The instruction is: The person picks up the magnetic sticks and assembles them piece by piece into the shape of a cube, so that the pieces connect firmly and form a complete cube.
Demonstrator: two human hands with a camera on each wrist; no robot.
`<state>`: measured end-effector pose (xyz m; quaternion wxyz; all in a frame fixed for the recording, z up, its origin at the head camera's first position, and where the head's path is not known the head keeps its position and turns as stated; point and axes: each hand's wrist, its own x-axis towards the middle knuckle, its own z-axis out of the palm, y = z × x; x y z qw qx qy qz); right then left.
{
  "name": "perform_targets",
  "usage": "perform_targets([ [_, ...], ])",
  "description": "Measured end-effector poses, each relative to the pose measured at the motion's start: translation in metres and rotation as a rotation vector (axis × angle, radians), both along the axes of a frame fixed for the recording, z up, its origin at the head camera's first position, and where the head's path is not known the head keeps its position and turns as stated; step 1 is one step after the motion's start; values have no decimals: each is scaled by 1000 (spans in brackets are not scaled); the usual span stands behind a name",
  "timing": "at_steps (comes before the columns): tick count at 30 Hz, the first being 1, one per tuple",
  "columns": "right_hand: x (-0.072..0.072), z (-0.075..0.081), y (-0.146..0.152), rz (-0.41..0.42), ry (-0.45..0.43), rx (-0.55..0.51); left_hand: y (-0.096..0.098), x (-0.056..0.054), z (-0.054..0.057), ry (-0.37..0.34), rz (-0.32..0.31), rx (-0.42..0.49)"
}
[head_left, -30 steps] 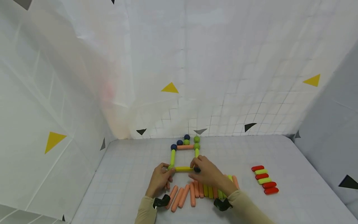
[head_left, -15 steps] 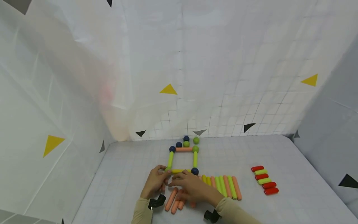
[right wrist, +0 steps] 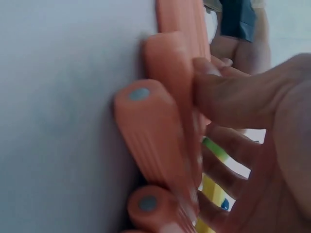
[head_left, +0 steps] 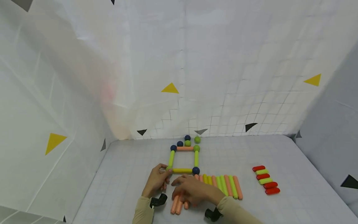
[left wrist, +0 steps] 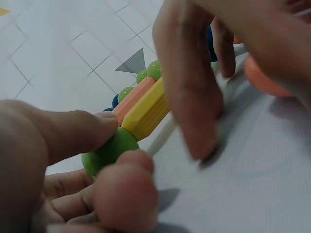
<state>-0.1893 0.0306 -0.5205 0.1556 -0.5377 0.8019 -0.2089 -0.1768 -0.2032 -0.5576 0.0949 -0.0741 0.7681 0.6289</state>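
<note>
My left hand (head_left: pixel 155 180) pinches a green ball (left wrist: pixel 114 148) between thumb and fingertips. The ball is the near-left corner of a square frame, joined to a yellow stick (head_left: pixel 182 170) whose other end meets a navy ball (head_left: pixel 196 170). Lime sticks (head_left: pixel 196 159) form its sides, and an orange stick (head_left: pixel 185 149) its far edge. Just in front of the frame, my right hand (head_left: pixel 193 188) reaches over loose orange magnetic sticks (head_left: pixel 179 206). In the right wrist view its thumb touches an orange stick (right wrist: pixel 170 58), with the fingers loosely bent; the hand partly hides the sticks.
A row of orange, yellow and lime sticks (head_left: pixel 226 186) lies right of my right hand. Farther right is a column of short red and lime pieces (head_left: pixel 264 180). Several loose balls (head_left: pixel 187 143) sit behind the frame, near the back wall (head_left: pixel 223 77).
My right hand left the navy corner ball and came left and nearer, onto the orange sticks. The leftmost stick has shifted right against its neighbour. My left hand still holds the green ball.
</note>
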Motion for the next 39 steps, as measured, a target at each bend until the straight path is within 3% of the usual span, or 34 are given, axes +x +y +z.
perform_targets([
  [8,-7,5,13,-69,-186,12,2,-1,-1,-8,16,-11],
  [11,-9,5,16,-70,-201,-14,2,0,-2,-6,16,-15],
  [15,-13,7,21,-22,-149,-138,2,1,-3,1,11,-17],
  [17,-18,10,24,-40,-113,-201,2,1,-2,9,7,-8],
  [24,-46,17,42,-269,1,-271,3,1,-2,38,2,1],
  [29,-74,18,48,-353,58,-319,5,1,-3,40,13,-22],
  [34,-96,10,45,-361,66,-339,7,0,-4,60,13,-45],
  [39,-109,0,35,-364,19,-312,9,-1,-8,105,-17,-102],
])
